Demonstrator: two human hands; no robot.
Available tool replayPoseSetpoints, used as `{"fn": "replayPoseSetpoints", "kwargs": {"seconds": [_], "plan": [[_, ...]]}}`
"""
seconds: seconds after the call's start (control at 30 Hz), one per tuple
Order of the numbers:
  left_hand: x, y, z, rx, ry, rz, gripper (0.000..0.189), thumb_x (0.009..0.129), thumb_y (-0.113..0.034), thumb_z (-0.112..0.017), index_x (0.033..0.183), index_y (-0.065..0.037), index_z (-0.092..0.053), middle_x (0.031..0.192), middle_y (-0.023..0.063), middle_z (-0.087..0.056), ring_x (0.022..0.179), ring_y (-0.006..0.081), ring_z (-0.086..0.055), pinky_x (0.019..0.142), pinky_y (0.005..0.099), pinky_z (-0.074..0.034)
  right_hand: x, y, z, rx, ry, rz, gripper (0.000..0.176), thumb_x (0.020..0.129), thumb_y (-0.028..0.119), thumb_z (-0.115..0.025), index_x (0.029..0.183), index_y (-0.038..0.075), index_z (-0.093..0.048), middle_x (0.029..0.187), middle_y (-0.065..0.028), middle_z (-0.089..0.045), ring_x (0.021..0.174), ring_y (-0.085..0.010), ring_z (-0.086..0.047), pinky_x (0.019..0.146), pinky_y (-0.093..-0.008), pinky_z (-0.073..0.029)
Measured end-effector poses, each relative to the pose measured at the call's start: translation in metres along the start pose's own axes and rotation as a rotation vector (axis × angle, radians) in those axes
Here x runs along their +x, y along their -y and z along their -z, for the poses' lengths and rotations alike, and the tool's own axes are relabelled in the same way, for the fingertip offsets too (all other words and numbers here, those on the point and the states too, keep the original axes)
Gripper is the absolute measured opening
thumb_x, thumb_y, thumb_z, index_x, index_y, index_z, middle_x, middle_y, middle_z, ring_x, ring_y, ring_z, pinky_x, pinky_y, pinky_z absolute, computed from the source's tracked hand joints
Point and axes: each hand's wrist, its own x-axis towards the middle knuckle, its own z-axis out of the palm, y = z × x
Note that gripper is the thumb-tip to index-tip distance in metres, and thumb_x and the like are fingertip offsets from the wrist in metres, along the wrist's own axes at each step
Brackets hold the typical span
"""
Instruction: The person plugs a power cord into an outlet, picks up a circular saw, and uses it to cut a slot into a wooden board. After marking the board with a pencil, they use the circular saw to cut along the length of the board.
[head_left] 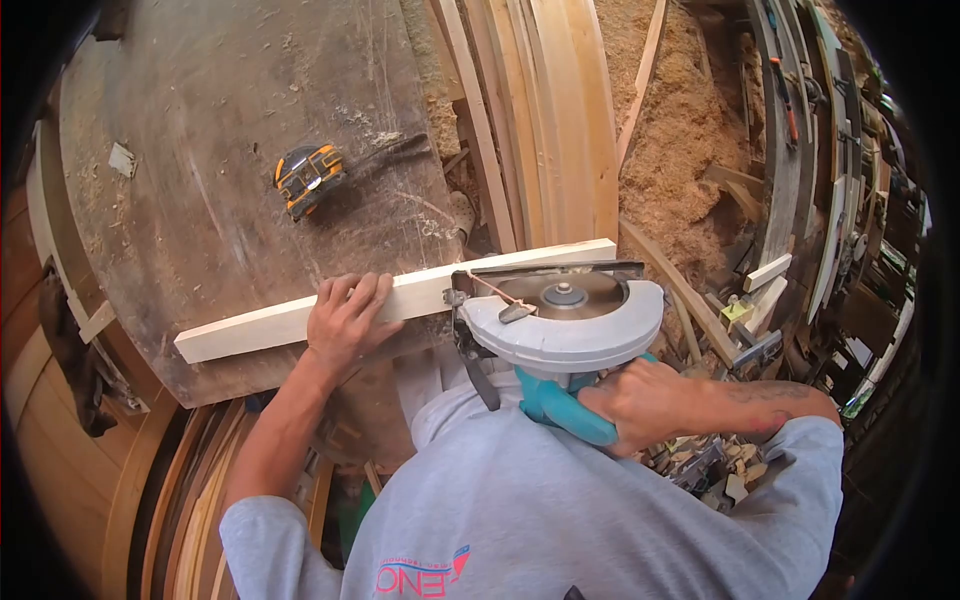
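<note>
Teal-handled circular saw against a pale board overhanging the surface.
Left hand, fingers closed over the board; right hand, fingers wrapping the handle. Best keep both clear of the blade.

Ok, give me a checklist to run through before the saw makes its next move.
1. Left hand on the pale, straight wooden board: ok, fingers curl over it.
2. Right hand on the teal handle of the grey-guarded circular saw: ok, grip closed.
3. Left fingers apart from the round metal blade: ok, a stretch of board lies between.
4. Board held by more than a hand: not ok, no clamp shows.
5. Orange-and-black tape measure off the board: ok, it lies apart on the brown worktop.
6. Blade stopped: cannot tell from a still.
</note>
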Motion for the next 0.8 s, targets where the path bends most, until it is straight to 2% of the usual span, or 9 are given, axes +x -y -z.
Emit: {"fn": "replayPoseSetpoints", "kwargs": {"seconds": [0.07, 0.3, 0.37, 0.47, 0.8], "plan": [[0.0029, -0.0010, 0.0012, 0.034, 0.004, 0.008, 0.072, 0.060, -0.036, -0.084, 0.123, -0.007, -0.064, 0.115, 0.0042, -0.060, 0.101, 0.0238, -0.058, 0.089, 0.0402, -0.047, -0.0004, 0.0028, 0.0004, 0.005, -0.010, -0.011, 0.018, 0.075, 0.018, -0.064, 0.083, 0.003, -0.058, 0.056, -0.0212, -0.061, 0.052, -0.0427, -0.062, 0.052, -0.0535, -0.051], [-0.0001, 0.0001, -0.0021, 0.044, -0.013, 0.006, 0.076, 0.057, -0.036, -0.086, 0.124, -0.007, -0.064, 0.114, 0.0039, -0.060, 0.100, 0.0236, -0.058, 0.088, 0.0399, -0.047, 0.0004, 0.0070, 0.0029, 0.009, 0.001, -0.026, 0.018, 0.074, 0.018, -0.065, 0.082, 0.003, -0.058, 0.057, -0.0213, -0.061, 0.053, -0.0423, -0.063, 0.053, -0.0528, -0.052], [-0.0001, 0.0005, -0.0026, 0.015, -0.012, 0.007, 0.078, 0.051, -0.028, -0.087, 0.122, -0.005, -0.066, 0.116, 0.0064, -0.062, 0.101, 0.0269, -0.059, 0.087, 0.0406, -0.046, 0.0009, 0.0064, 0.0041, 0.014, 0.010, -0.030, 0.018, 0.074, 0.017, -0.065, 0.082, 0.003, -0.058, 0.057, -0.0212, -0.061, 0.053, -0.0420, -0.063, 0.053, -0.0526, -0.052], [0.0015, 0.0005, -0.0003, 0.037, 0.000, 0.004, 0.074, 0.057, -0.035, -0.086, 0.123, -0.007, -0.064, 0.113, 0.0040, -0.061, 0.100, 0.0236, -0.059, 0.088, 0.0398, -0.047, 0.0004, 0.0047, 0.0050, 0.012, 0.009, -0.017, 0.019, 0.073, 0.017, -0.065, 0.082, 0.002, -0.058, 0.056, -0.0210, -0.061, 0.053, -0.0414, -0.063, 0.053, -0.0518, -0.052], [0.0030, 0.0007, 0.0007, 0.017, -0.003, 0.001, 0.074, 0.057, -0.034, -0.086, 0.122, -0.007, -0.064, 0.113, 0.0039, -0.060, 0.100, 0.0234, -0.058, 0.088, 0.0396, -0.047, 0.0001, -0.0021, 0.0072, 0.002, 0.017, 0.025, 0.019, 0.071, 0.016, -0.066, 0.082, 0.002, -0.057, 0.055, -0.0198, -0.059, 0.052, -0.0396, -0.063, 0.053, -0.0495, -0.052]]}}
